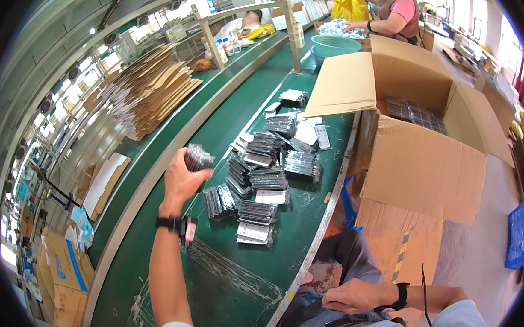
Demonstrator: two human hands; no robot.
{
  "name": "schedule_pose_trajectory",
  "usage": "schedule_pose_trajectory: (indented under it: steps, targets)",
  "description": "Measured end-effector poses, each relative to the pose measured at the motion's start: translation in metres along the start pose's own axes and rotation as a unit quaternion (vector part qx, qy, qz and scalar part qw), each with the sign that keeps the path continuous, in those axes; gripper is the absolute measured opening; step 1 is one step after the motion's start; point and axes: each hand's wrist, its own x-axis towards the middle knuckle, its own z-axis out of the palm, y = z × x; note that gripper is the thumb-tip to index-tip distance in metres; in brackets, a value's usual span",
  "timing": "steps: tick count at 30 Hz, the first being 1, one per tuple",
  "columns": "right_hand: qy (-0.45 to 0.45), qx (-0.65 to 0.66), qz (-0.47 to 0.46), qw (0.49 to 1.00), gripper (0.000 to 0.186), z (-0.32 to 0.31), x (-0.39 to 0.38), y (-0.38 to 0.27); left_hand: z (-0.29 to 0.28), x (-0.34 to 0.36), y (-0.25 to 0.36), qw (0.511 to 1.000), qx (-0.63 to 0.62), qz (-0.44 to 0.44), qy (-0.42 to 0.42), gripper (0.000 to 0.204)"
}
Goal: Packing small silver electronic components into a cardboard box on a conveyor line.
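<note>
My left hand (180, 175) is closed round a clear plastic-wrapped bundle (199, 154) of dark items, held over the green belt (191, 287). To its right on the belt lie several stacks of thin black items in clear bags (267, 179), some showing white printed faces. My right hand (346, 296) is low by my lap, at my waist, with fingers curled; what it holds, if anything, is hidden. Right of the belt stands an open cardboard box (420, 172), with similar bagged dark bundles (414, 116) inside.
Flattened cardboard sheets (143, 90) are piled on the shelf at left. A metal post (291, 30) stands beyond the stacks, near a teal basket (335, 43). A blue crate (518, 235) sits at right. One co-worker (398, 17) works at the back; another person (242, 22) rests beside the line.
</note>
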Motion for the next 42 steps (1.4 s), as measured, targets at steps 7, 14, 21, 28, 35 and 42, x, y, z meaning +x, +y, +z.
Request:
schedule_pose_trajectory:
  steps: [7,14,21,28,35,42]
  targets:
    - [-0.026,0.014,0.037,0.999,0.015,0.004,-0.005,0.001,0.054,0.041,-0.025,0.969,0.097,-0.213,-0.072,0.075]
    - [-0.003,0.033,0.068,0.997,0.016,0.01,-0.012,0.001,0.08,0.071,-0.011,0.953,0.109,-0.25,-0.135,0.078]
    - [0.007,0.059,0.097,0.994,0.016,0.02,-0.021,0.007,0.107,0.059,-0.027,0.953,0.134,-0.232,-0.143,0.079]
    - [0.014,0.051,0.08,0.995,0.013,0.025,-0.023,0.018,0.118,0.048,-0.022,0.949,0.14,-0.228,-0.167,0.071]
    - [0.003,0.053,0.074,0.996,0.013,0.027,-0.014,0.02,0.104,0.042,-0.017,0.936,0.166,-0.213,-0.227,0.076]
    - [0.165,0.071,0.182,0.967,0.016,-0.015,-0.003,0.009,0.081,0.001,0.003,0.99,-0.138,0.039,-0.009,0.041]
